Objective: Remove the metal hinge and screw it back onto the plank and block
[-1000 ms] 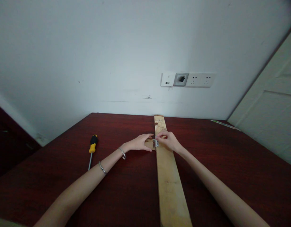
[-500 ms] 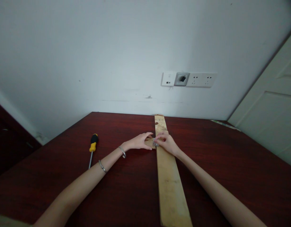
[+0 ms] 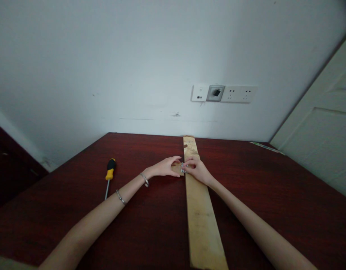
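Small silvery metal plate, hinge-like (image 3: 182, 170): lies over the seam where a short light-brown wooden block (image 3: 176, 170) meets the left edge of a long pale wooden plank (image 3: 202, 213). Detail too small to tell whether it sits fully flat.

Right hand (image 3: 199, 171): thumb and fingertips closed on the plate, wrist over the plank. Left hand (image 3: 163, 167): curved around the block, fingers at its far side, thumb at its near side, gripping it against the plank.

Step in hand, judged: aligning the plate across the joint. The next move calls for a steady block and small fingertip corrections, plate square to the seam.

Edges: plank runs from the far edge of the dark red-brown wooden surface (image 3: 150, 225), by the white wall (image 3: 150, 75), to the bottom of the view. Room: wide bare stretches left and right of the plank; little depth beyond its far end. Yellow-and-black-handled screwdriver (image 3: 110, 170) lies at left, well apart from the block, shank pointing near, its tip hidden behind the left forearm.
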`<state>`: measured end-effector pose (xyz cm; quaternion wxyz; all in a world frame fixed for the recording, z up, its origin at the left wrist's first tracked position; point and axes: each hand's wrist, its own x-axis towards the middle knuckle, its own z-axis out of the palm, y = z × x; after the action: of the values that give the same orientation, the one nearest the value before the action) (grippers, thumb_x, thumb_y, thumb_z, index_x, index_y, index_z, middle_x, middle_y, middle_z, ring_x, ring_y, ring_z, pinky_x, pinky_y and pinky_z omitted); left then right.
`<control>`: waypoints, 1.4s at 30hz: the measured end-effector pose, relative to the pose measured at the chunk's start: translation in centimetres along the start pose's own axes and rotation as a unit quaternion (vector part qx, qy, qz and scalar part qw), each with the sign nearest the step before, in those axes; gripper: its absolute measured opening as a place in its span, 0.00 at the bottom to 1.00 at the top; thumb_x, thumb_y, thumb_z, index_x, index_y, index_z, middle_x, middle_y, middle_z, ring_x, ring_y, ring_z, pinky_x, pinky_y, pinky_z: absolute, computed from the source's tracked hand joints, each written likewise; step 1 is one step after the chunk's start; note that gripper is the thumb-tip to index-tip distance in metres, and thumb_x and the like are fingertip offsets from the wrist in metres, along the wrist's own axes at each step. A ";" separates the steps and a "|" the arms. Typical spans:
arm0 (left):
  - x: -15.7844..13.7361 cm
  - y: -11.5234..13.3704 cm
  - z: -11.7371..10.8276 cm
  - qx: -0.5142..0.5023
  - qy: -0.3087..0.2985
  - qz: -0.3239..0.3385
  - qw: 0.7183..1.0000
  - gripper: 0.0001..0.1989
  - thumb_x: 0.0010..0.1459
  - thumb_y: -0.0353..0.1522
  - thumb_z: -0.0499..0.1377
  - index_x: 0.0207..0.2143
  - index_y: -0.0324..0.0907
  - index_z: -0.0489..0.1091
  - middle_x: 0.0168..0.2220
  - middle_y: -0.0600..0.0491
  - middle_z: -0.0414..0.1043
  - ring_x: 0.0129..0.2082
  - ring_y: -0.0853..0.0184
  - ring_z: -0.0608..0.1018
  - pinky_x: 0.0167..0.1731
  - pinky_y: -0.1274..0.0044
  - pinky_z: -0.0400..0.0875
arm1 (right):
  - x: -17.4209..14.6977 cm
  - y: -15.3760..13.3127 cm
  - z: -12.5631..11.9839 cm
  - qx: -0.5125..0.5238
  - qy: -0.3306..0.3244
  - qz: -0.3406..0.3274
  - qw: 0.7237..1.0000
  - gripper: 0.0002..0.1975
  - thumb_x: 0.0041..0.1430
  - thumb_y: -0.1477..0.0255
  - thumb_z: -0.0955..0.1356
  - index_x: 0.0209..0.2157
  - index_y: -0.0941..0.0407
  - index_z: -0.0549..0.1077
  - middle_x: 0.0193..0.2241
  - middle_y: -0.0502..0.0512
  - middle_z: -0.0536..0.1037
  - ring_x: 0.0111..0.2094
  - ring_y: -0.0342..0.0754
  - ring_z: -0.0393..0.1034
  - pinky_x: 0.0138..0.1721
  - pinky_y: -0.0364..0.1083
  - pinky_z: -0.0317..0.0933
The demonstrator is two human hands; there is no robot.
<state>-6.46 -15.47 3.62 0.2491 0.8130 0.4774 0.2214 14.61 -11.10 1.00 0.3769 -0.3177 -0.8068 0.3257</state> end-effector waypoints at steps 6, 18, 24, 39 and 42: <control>0.0 0.1 0.0 0.005 -0.001 0.005 1.000 0.42 0.45 0.37 0.70 0.60 0.39 0.57 0.56 0.41 0.67 0.56 0.57 0.71 0.56 0.67 0.63 | -0.1 -0.3 -0.1 0.011 -0.002 -0.001 1.000 0.07 0.50 0.66 0.72 0.28 0.54 0.80 0.35 0.53 0.72 0.36 0.48 0.66 0.40 0.48 0.60; 0.0 -0.1 0.0 -0.010 0.003 0.011 1.000 0.42 0.45 0.38 0.70 0.60 0.41 0.57 0.56 0.42 0.67 0.56 0.57 0.71 0.56 0.66 0.63 | -0.1 -0.4 -0.1 0.008 -0.016 0.003 1.000 0.07 0.51 0.65 0.71 0.28 0.54 0.80 0.34 0.53 0.72 0.34 0.46 0.65 0.39 0.48 0.61; 0.0 0.0 0.0 -0.009 0.004 0.015 1.000 0.41 0.46 0.38 0.69 0.60 0.40 0.57 0.55 0.42 0.68 0.55 0.57 0.71 0.55 0.66 0.64 | -0.1 -0.5 -0.1 0.005 -0.018 -0.003 1.000 0.05 0.50 0.68 0.71 0.27 0.54 0.79 0.34 0.53 0.72 0.35 0.47 0.66 0.41 0.48 0.61; -0.1 -0.2 0.1 -0.001 0.003 0.016 1.000 0.40 0.47 0.40 0.68 0.60 0.39 0.57 0.55 0.41 0.67 0.55 0.56 0.70 0.56 0.66 0.64 | -0.2 -0.8 -0.2 -0.008 -0.025 -0.007 1.000 0.03 0.49 0.70 0.71 0.26 0.54 0.78 0.33 0.53 0.72 0.36 0.47 0.66 0.41 0.48 0.61; 0.0 -0.3 0.2 -0.001 0.006 0.017 1.000 0.38 0.48 0.40 0.68 0.59 0.40 0.58 0.55 0.42 0.66 0.55 0.57 0.71 0.55 0.67 0.64 | -0.2 -0.9 -0.2 -0.007 -0.025 -0.009 1.000 0.04 0.49 0.70 0.70 0.26 0.55 0.78 0.34 0.53 0.71 0.35 0.47 0.66 0.40 0.48 0.61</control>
<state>-6.56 -15.41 3.27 0.2433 0.8193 0.4648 0.2314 14.69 -11.74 1.70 0.3570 -0.3047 -0.8211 0.3248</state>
